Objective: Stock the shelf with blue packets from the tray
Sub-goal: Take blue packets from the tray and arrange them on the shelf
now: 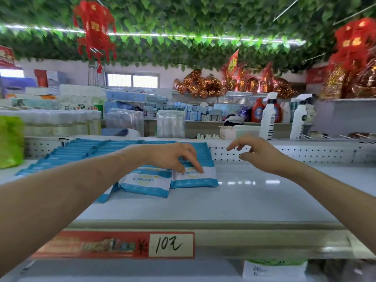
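Blue-and-white packets lie on the pale shelf (254,192). Rows of them (81,151) fill the back left, and two lie flat in front: one (146,183) to the left, one (195,177) to the right. My left hand (175,156) rests its fingertips on the top of the right front packet, pressing it down rather than gripping it. My right hand (256,152) hovers above the bare shelf to the right, fingers spread and curled, holding nothing. No tray is in view.
A perforated white back panel (284,154) bounds the shelf. A green pack (10,141) stands at the far left. The front rail carries a red price tag (171,244). White bottles (268,117) and more goods stand on shelves behind.
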A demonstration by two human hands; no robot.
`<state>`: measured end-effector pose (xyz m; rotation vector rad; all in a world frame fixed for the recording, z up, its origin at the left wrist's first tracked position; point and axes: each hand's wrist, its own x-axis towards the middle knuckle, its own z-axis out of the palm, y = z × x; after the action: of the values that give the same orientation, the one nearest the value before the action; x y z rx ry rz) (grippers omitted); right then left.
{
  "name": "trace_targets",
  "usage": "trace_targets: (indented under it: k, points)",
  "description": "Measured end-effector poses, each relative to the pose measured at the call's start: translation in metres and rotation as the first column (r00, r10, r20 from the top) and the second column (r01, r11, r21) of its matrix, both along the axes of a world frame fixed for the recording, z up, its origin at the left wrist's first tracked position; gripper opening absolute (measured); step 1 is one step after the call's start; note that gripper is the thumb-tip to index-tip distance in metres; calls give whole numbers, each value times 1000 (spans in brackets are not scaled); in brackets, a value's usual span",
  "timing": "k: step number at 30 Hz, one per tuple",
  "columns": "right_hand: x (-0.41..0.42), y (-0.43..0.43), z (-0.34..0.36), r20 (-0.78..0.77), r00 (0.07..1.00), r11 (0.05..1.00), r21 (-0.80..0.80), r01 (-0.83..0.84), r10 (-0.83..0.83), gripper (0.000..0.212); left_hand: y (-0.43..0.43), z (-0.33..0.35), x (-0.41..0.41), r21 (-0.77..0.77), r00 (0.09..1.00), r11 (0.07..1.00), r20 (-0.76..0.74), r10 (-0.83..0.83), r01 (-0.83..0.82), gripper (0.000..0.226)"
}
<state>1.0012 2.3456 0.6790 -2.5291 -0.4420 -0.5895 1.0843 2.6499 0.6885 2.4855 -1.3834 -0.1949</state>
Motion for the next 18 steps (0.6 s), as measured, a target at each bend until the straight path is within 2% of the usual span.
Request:
trace_targets:
  k: [5,11,15,18]
  points:
    - [15,40,4,23,998,996,-78,-51,53,44,20,2,-8,-100,992,993,101,76,-66,47]
    - [32,146,12,15,954,929,-230,-289,301,41,123,-6,-34,-214,961,951,116,250,-221,44]
    - [44,257,10,-17,870,829,-295,-476,493,37,234,-20,-73,-244,873,873,147,464,-423,45]
    - [44,353,1,-46,765,716,-322,-620,642,35,326,-29,-121,-257,753,759,143,643,-599,43]
